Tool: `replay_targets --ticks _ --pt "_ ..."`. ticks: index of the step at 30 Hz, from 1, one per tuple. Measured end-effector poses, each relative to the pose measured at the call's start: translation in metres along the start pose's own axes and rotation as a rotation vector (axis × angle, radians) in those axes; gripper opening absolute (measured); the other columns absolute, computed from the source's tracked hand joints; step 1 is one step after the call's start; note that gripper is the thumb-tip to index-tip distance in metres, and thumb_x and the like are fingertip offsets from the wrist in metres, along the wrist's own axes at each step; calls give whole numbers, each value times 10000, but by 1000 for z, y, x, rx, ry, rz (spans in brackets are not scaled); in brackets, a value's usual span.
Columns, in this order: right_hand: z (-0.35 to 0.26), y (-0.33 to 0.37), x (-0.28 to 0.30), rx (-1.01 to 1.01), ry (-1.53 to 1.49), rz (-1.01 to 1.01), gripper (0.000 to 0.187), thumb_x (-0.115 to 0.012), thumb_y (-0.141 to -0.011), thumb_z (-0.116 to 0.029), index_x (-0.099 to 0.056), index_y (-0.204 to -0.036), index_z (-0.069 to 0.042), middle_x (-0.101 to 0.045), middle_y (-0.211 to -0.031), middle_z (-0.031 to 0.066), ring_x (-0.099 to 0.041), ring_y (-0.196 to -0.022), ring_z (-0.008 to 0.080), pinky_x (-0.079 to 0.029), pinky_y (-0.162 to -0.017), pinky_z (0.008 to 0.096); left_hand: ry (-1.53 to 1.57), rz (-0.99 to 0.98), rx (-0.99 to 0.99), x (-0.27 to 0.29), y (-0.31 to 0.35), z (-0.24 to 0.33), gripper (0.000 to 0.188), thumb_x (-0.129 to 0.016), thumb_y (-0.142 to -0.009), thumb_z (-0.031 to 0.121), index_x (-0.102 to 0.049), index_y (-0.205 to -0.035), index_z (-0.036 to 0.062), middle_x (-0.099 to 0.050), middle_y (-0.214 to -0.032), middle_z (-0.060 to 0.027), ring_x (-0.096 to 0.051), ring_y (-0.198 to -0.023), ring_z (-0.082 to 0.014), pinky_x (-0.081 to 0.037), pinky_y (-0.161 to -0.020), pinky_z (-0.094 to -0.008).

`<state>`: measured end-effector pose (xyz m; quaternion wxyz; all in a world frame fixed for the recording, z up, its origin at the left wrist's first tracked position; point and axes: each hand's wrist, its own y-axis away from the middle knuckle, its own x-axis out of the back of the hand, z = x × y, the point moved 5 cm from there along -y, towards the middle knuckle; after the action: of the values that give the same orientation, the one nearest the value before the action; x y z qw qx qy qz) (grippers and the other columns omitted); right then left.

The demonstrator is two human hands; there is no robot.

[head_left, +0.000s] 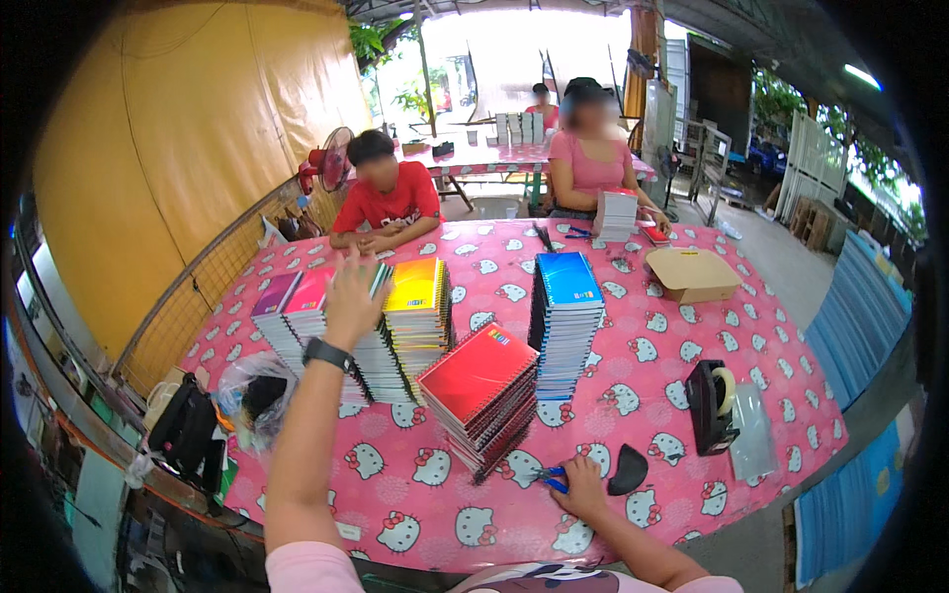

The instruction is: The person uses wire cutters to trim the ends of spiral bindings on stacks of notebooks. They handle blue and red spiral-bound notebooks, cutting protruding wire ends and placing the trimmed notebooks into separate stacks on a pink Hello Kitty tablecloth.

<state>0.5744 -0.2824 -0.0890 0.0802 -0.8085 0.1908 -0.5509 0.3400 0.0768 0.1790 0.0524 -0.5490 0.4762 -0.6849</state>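
On top of the pink bench (682, 366) with its cat pictures, we are seeing tall piles of spiral notebooks. Our left hand (353, 296) is reaching up with its fingers spread out, and it is touching the top of a pile of notebooks (371, 346) that stands between a pink-topped pile (308, 296) and a yellow-topped pile (417, 306). We are wearing a black watch (327, 354) on that wrist. Our right hand (583, 489) is lying low on the bench near us, and its fingers are closing on the blue scissors (554, 479). A red-topped pile (481, 390) is leaning just beside the scissors, and a blue-topped pile (568, 316) is standing behind it. A black tape holder (710, 405) is sitting off to the right, well apart from our hands. A brown box (692, 274) is lying farther back. Two people are sitting across the bench.
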Motion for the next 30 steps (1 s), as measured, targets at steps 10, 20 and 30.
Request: replay_targets --ticks 10,20,30 --pt "5 -1 2 45 23 55 500 -738 -621 -281 -524 -1011 -53 -488 -983 140 -458 -990 339 -349 -840 446 75 -297 117 -40 24 -3 547 -348 -940 507 -470 -1359 178 -362 -1450 -154 -321 -1327 -384 -194 -1072 -578" --pt "7 -4 0 60 3 79 503 -738 -613 -286 -527 -1009 -60 -498 -984 132 -469 -1000 332 -353 -830 443 32 -247 105 -36 19 -1 513 -356 -948 472 -516 -1324 163 -403 -1417 -170 -342 -1308 -394 -208 -1060 -586" --pt "5 -4 1 18 -1 47 488 -737 -632 -254 -539 -1030 -54 -514 -993 139 -473 -1020 327 -351 -867 439 35 -225 90 -42 26 -3 502 -365 -945 465 -516 -1321 168 -410 -1412 -168 -341 -1309 -392 -212 -1067 -563"
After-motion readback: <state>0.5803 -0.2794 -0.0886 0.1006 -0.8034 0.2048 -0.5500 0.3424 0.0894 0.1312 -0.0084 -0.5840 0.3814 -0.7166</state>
